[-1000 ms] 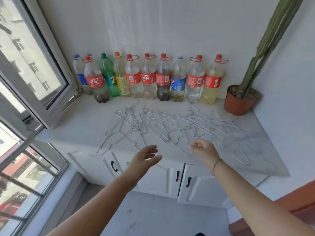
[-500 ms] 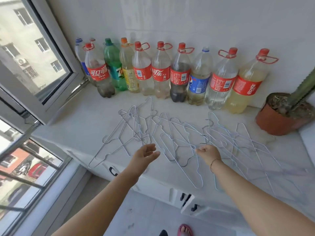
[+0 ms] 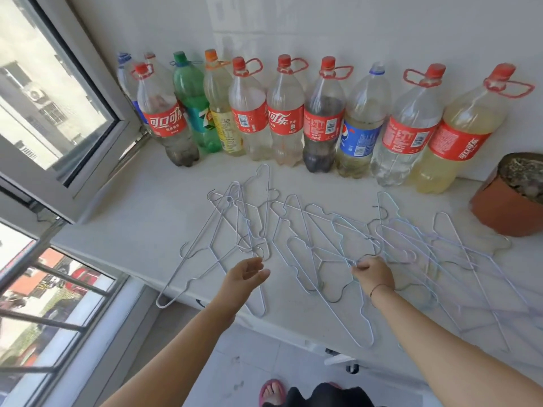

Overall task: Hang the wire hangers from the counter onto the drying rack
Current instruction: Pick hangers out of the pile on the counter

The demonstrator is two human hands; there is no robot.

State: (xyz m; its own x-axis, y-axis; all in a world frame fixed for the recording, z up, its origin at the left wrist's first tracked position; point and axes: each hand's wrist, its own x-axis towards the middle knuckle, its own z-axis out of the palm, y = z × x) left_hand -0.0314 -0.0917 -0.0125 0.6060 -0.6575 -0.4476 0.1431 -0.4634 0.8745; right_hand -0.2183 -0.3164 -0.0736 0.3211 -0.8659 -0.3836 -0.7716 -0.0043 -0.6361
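Several thin wire hangers [image 3: 311, 242] lie tangled and overlapping across the white counter [image 3: 141, 218], some poking past its front edge. My right hand [image 3: 373, 274] rests on the middle of the pile, fingertips pinched at a hanger near its hook. My left hand [image 3: 245, 277] hovers just left of it over the front edge, fingers curled apart, holding nothing. No drying rack is in view.
A row of plastic soda bottles [image 3: 323, 121] stands along the back wall. A terracotta plant pot [image 3: 508, 201] sits at the right. An open window frame [image 3: 58, 118] juts in over the counter's left end. Cabinet doors and tiled floor lie below.
The view has come closer to the counter. My right hand has reached forward onto the hanger pile and its fingers have closed there. My left hand stays open near the front edge.
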